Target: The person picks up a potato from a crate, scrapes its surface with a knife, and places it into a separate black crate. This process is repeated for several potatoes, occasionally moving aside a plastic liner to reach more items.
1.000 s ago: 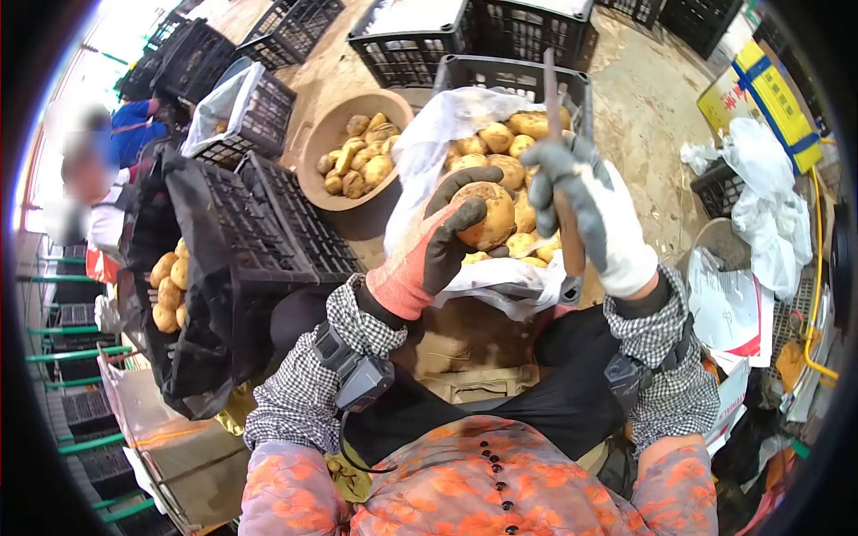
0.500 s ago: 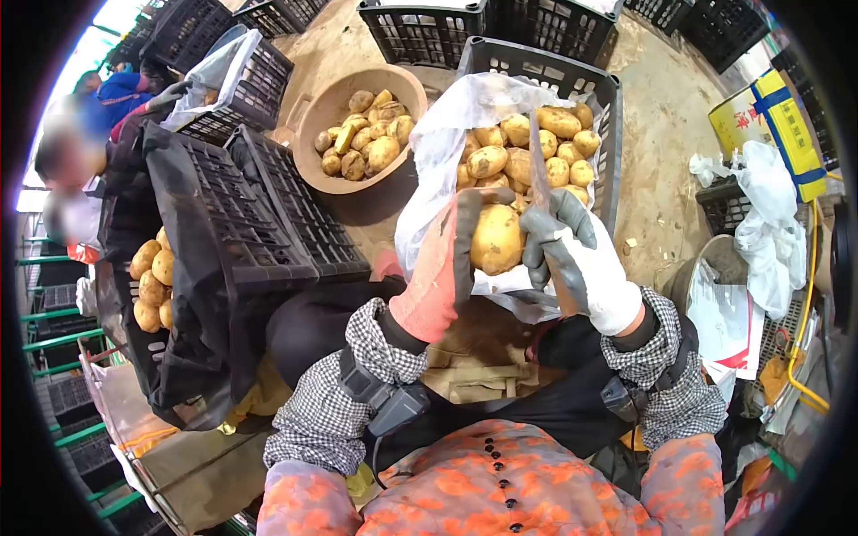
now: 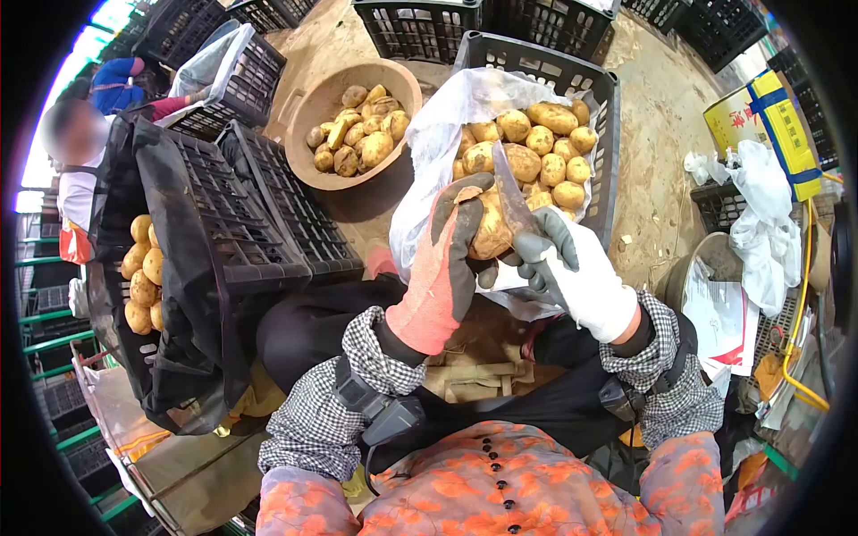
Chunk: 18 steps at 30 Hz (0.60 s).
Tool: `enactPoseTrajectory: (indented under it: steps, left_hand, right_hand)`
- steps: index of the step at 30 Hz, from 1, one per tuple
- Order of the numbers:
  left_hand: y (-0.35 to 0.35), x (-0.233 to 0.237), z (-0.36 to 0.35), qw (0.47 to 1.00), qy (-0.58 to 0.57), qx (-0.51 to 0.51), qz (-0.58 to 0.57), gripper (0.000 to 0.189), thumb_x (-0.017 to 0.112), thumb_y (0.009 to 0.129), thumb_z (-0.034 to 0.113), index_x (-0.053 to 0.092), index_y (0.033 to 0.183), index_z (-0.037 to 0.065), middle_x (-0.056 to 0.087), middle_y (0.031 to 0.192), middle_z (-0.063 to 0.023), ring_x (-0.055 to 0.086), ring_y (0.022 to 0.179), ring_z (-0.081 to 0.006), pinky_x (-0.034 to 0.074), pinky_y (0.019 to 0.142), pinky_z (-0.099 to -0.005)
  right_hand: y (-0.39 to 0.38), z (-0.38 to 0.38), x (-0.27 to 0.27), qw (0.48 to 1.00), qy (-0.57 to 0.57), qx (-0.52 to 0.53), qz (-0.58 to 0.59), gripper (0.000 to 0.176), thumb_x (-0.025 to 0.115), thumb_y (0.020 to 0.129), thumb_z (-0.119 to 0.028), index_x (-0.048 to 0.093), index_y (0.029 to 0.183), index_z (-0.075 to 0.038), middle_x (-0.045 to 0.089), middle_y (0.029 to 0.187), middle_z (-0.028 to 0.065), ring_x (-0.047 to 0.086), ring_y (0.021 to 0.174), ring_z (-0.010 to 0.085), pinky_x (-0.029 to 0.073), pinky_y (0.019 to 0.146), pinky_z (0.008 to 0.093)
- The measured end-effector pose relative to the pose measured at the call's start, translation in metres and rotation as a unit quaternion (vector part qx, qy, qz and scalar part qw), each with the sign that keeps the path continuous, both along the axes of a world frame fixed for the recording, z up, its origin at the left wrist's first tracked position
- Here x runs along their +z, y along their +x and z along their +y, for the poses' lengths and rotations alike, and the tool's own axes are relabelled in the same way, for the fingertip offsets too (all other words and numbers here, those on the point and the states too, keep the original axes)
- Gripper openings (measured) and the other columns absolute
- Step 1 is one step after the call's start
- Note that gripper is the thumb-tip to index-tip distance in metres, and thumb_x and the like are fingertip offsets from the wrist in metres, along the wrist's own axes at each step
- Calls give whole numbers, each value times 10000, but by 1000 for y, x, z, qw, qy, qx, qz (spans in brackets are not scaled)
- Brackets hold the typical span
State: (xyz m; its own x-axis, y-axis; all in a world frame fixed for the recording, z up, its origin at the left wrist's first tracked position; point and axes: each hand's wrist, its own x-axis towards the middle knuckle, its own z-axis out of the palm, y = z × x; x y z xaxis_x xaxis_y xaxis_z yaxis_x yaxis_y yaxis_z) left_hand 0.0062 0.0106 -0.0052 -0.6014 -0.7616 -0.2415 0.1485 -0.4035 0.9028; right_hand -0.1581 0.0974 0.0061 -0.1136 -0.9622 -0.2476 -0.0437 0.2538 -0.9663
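Note:
A potato is gripped by my left hand, which wears a pink glove with dark grey fingers. My right hand, in a white and grey glove, is closed round a knife. The blade leans up and to the left, against or just beside the potato's right side; exact contact is unclear. Just beyond my hands, a black crate lined with clear plastic holds several potatoes.
A brown basin with several whole and cut potatoes stands beyond my left hand. Black crates with dark cloth are at the left, near a seated person. At the right are a yellow box and white bags.
The potato has turned and shifted slightly left and up in my left hand. My right hand has tilted the knife leftward, lowering its tip. The person at the left has moved.

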Motion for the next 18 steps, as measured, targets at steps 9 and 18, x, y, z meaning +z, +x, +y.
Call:
enactPoseTrajectory:
  steps: [9, 18]
  left_hand:
    - [-7, -17, 5, 985, -118, 88, -91, 437, 335, 1010, 417, 438, 1248, 65, 588, 998, -69, 575, 685, -86, 392, 472, -177]
    - [-9, -4, 6, 965, -221, 94, -108, 510, 273, 1012, 465, 422, 1282, 60, 577, 1043, -78, 597, 791, -110, 463, 553, -203]
  right_hand:
    - [16, -5, 2, 982, 61, -65, -167, 252, 562, 932, -242, 544, 1043, -17, 583, 686, 13, 541, 574, 70, 432, 522, 221]
    - [15, -5, 10, 991, 34, -64, -115, 332, 606, 920, -282, 555, 1084, 2, 586, 704, 15, 519, 580, 55, 424, 526, 223]
